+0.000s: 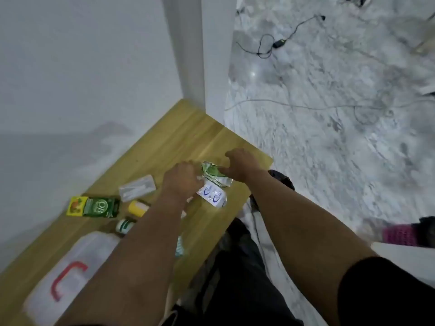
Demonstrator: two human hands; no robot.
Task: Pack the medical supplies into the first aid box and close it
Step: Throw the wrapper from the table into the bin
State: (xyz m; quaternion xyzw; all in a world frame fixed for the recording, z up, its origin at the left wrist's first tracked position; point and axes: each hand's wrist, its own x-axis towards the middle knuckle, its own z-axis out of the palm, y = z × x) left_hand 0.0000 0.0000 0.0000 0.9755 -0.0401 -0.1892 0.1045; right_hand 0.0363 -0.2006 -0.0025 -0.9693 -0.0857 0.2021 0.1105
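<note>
A white first aid box [70, 274] with a red handle lies shut at the near left of the wooden table [179, 137]. My left hand [181, 182] and my right hand [240, 165] both pinch a crumpled green-and-silver packet [213, 174] at the table's right side. Just below it lies a white-and-blue sachet strip [213, 196]. Left of my left arm lie a clear wrapped pack [137, 188], a green and yellow box [94, 207], a yellow roll [137, 208] and a small white-and-green bottle [124, 225].
The table's right edge [247, 198] runs close to my hands, with my dark trousers [235, 267] below it. A white wall stands behind the table. Cables [266, 47] trail over the marble floor at the right. A pink cloth [397, 235] lies at the far right.
</note>
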